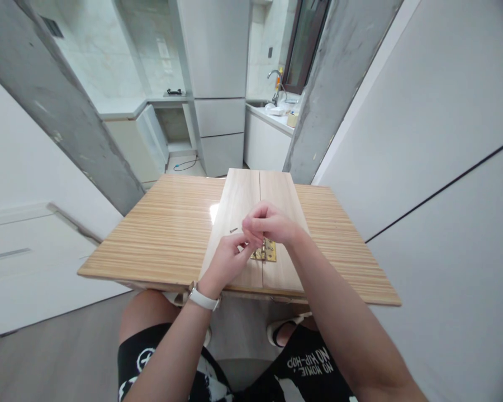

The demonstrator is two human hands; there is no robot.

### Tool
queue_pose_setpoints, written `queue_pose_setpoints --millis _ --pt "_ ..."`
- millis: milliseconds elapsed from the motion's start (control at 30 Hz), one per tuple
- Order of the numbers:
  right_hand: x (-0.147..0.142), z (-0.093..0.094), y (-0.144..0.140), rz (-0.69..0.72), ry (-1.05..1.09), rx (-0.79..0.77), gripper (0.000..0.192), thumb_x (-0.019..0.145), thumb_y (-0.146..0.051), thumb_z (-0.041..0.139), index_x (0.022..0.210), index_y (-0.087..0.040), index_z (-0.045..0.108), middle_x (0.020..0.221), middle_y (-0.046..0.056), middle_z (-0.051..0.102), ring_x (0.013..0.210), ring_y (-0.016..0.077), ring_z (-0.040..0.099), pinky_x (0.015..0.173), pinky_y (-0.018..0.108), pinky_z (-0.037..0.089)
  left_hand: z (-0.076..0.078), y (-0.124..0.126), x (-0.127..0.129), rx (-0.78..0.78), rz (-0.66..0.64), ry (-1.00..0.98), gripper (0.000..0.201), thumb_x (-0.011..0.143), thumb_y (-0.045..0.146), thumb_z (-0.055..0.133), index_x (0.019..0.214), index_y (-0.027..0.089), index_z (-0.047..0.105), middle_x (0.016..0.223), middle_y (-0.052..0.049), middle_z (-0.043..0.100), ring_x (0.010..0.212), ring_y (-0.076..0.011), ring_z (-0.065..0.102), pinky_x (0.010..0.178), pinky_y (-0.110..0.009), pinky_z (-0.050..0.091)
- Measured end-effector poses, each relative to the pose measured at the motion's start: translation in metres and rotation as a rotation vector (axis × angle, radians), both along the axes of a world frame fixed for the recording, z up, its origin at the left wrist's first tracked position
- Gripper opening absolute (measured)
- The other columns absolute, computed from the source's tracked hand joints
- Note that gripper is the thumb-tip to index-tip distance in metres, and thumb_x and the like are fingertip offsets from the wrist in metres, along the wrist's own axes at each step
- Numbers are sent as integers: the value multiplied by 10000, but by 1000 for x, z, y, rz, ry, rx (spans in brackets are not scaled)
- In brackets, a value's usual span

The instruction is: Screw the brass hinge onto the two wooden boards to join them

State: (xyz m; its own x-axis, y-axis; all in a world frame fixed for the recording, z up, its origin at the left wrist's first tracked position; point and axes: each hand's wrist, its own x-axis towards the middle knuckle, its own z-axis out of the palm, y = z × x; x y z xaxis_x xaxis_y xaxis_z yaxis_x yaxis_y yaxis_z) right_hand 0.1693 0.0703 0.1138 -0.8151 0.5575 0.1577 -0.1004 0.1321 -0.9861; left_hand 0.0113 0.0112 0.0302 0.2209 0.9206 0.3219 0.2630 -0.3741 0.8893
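Two pale wooden boards (243, 195) lie side by side on a striped wooden table (167, 229). A brass hinge (268, 252) sits across their seam near the front edge. My left hand (228, 259), with a white wristband, has its fingertips pinched together just left of the hinge. My right hand (268, 223) is curled above the hinge, its fingers meeting the left fingertips; whatever small thing they pinch is hidden. A loose screw (233, 230) lies on the left board.
Behind the table are grey concrete pillars (67, 106), white kitchen cabinets (218, 117) and a sink with a tap (274, 84). A white wall (436, 139) runs close along the right. My knees in black shorts are under the front edge.
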Motion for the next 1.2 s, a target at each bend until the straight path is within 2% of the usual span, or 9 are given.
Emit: queue_pose_setpoints --millis 100,200,467,767,900,1000,1100,1167,1200 --pt "0 -1 4 92 -1 -52 649 938 -559 690 457 -191 458 436 -53 415 436 73 322 473 250 256 0 0 0 -23 -24 -19 305 1000 417 654 1015 173 836 912 -53 803 812 -203 677 777 -300 505" --pt "-9 -5 -1 13 51 -111 687 965 -565 654 450 -207 374 424 -74 335 420 63 248 452 252 189 -1 1 -1 -23 -24 -31 306 998 406 654 956 157 827 878 -56 795 821 -209 682 783 -302 510" --pt "-31 -12 -18 -518 181 -157 694 917 -623 667 439 -233 350 386 -79 284 374 61 237 406 268 164 0 11 -4 -11 -74 -2 287 993 341 637 831 141 765 805 -40 752 780 -183 638 712 -270 463" --pt "-49 -23 -35 -1138 165 26 671 977 -648 577 499 -237 350 461 -45 320 451 99 295 453 304 224 0 36 -14 -115 -363 -6 308 975 360 626 828 124 759 782 -35 726 757 -184 616 711 -271 484" --pt "-57 -23 -41 -1315 165 47 654 1012 -631 522 522 -240 337 480 -43 312 468 110 298 465 311 235 2 28 -11 -75 -273 -3 256 952 325 633 844 135 767 778 -45 729 782 -204 632 756 -293 523" --pt "-50 -20 -40 -1148 170 26 656 992 -658 540 523 -234 363 477 -47 335 462 101 302 454 296 238 1 15 -8 -9 -114 -10 174 934 232 630 877 147 769 831 -54 754 806 -201 656 785 -294 524" --pt "-29 -12 -30 -624 93 24 666 959 -661 596 497 -208 438 456 -41 407 451 88 346 461 266 277 -2 5 -8 20 -34 -11 191 946 243 647 820 150 755 805 -47 761 771 -189 665 740 -283 507" --pt "-14 -5 -18 -231 -6 67 580 941 -596 670 556 -170 587 530 -2 558 509 100 462 509 249 348 -3 3 -8 5 -31 -12 250 967 304 658 798 148 755 791 -47 763 766 -191 668 731 -285 504" --pt "-8 -2 -11 -122 -3 63 548 933 -580 686 582 -163 630 559 15 609 517 107 497 516 248 371 -3 3 -8 -7 -33 -12 274 974 334 663 799 147 761 791 -48 766 764 -192 670 732 -287 505"
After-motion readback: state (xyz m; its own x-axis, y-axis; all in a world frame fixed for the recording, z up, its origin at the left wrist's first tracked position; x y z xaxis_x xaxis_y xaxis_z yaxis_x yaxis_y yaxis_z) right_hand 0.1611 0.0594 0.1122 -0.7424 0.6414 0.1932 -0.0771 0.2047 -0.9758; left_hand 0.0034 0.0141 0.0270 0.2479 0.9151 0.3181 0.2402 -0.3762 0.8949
